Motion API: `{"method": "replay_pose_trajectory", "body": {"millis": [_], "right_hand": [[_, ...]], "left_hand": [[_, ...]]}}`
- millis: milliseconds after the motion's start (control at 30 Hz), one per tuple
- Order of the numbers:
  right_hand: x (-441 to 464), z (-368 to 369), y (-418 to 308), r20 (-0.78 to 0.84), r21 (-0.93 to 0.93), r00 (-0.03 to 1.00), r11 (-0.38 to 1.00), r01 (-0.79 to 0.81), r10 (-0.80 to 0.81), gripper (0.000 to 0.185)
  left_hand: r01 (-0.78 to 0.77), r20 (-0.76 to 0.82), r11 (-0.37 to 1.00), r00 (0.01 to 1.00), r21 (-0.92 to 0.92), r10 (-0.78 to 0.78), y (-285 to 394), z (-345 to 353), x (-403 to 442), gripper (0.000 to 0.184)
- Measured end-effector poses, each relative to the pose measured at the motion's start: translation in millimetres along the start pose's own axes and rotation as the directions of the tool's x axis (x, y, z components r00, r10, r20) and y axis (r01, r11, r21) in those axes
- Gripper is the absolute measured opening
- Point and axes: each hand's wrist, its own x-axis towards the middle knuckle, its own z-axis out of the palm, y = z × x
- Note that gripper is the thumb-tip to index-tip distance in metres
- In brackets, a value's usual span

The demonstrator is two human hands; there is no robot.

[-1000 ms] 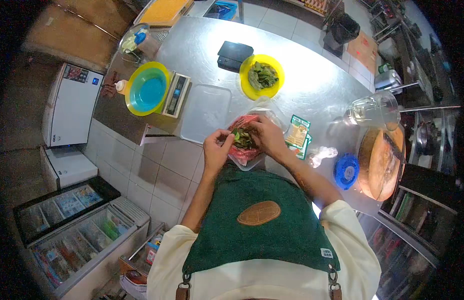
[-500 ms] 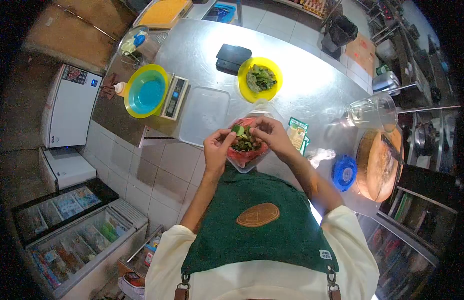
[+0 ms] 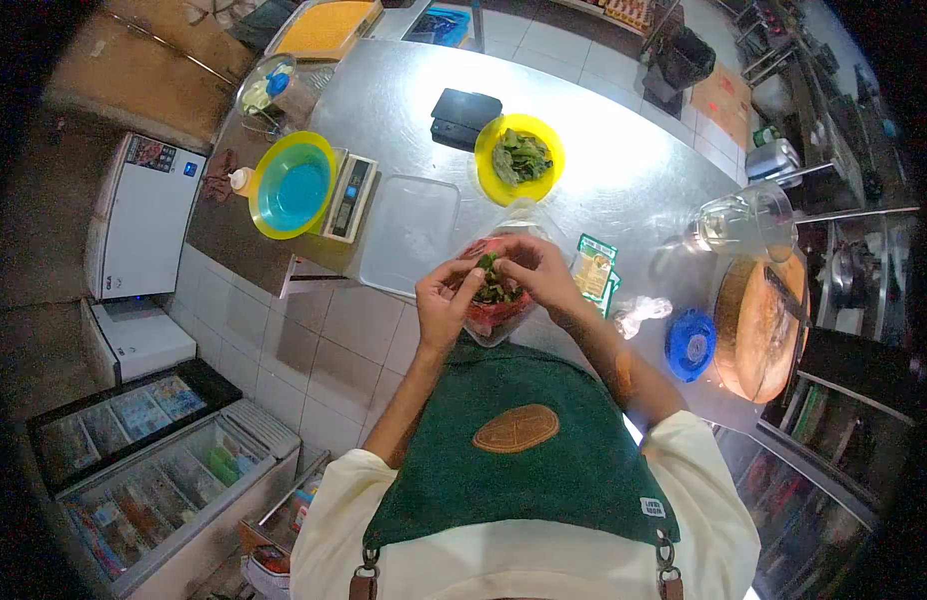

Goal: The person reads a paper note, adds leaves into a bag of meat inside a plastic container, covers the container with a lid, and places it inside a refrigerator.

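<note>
Directly before my green apron, a clear plastic container (image 3: 492, 336) holds something red, like a bag or meat, with dark green leaves (image 3: 499, 290) on top. My left hand (image 3: 446, 302) is closed in a pinch at the container's left side, thumb and fingertips on a green leaf (image 3: 487, 263). From the right, my right hand (image 3: 537, 272) curls over the same leaf, its fingers bunched close to my left thumb. Just beyond the container stands a yellow bowl (image 3: 486, 184) with more leafy greens (image 3: 524, 158).
Left of the container lie a translucent lid or tray (image 3: 411, 235), a scale (image 3: 350, 197) and a yellow-rimmed blue bowl (image 3: 302, 190). To the right are green packets (image 3: 594, 268), crumpled plastic (image 3: 641, 315), a blue lid (image 3: 691, 345), a wooden chopping block (image 3: 754, 335) with a knife (image 3: 784, 295), and a clear jug (image 3: 749, 225).
My two hands have drawn closer together. The leaf between them looks smaller and more bunched, and my right fingers curl further over it.
</note>
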Motion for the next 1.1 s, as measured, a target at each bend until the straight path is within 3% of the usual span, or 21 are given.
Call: {"method": "replay_pose_trajectory", "body": {"millis": [133,200,233,300,533,600,700,833,900,933,1000,1033,1100], "right_hand": [[4.0,-1.6,-0.8,-0.005,-0.049,0.993,0.992,0.119,-0.119,0.018],[4.2,-7.7,3.6,0.084,-0.002,0.996,1.000,0.000,0.001,0.017],[4.1,-8.2,4.1,0.082,-0.001,0.997,1.000,-0.001,0.001,0.017],[4.6,-7.2,5.6,0.042,-0.057,0.999,0.998,-0.002,0.005,0.017],[4.8,-5.0,14.1,-0.028,-0.239,0.999,0.970,0.036,-0.044,0.021],[3.6,-2.0,11.1,-0.035,-0.353,0.990,0.929,0.114,-0.135,0.025],[6.5,-2.3,24.0,-0.036,-0.261,0.983,0.951,0.164,-0.180,0.027],[6.4,-3.5,16.6,0.019,-0.155,0.981,0.969,0.194,-0.193,0.025],[6.5,-4.9,12.8,0.070,-0.092,0.974,0.970,0.223,-0.217,0.020],[4.9,-4.9,8.5,0.069,-0.092,0.973,0.970,0.224,-0.219,0.020],[-0.3,-5.4,-1.1,0.080,-0.019,0.992,0.995,0.095,-0.093,0.017],[-1.5,-5.7,-4.5,0.080,-0.019,0.992,0.995,0.095,-0.093,0.017],[-2.6,-6.1,-8.9,0.083,0.042,0.988,0.990,-0.135,0.132,0.018]], "left_hand": [[0.020,-0.162,1.000,0.987,0.015,-0.017,-6.8,0.8,4.1,0.016],[0.031,-0.171,0.994,0.985,0.109,-0.012,-6.9,0.3,5.3,0.016],[0.032,-0.169,0.994,0.986,0.109,-0.013,-3.8,1.7,4.9,0.016],[0.021,-0.073,0.953,0.997,0.303,0.001,3.6,2.4,1.7,0.015],[-0.017,-0.055,0.946,0.998,0.324,0.036,3.5,14.0,-4.8,0.017],[-0.143,-0.030,0.850,0.983,0.507,0.183,3.2,14.6,-4.2,0.013],[-0.202,0.023,0.813,0.974,0.546,0.226,19.6,22.2,-5.1,0.013],[-0.125,0.005,0.883,0.990,0.451,0.138,8.1,16.8,-1.6,0.014],[0.016,0.021,0.982,1.000,0.189,-0.020,5.4,11.1,1.3,0.015],[0.015,0.022,0.982,1.000,0.190,-0.019,5.5,7.4,3.4,0.015],[0.180,0.083,0.976,0.978,0.124,-0.191,5.1,1.4,5.9,0.017],[0.180,0.083,0.976,0.978,0.124,-0.191,5.6,1.6,5.5,0.017],[0.098,0.130,0.980,0.984,0.175,-0.121,7.3,2.3,5.0,0.015]]}}
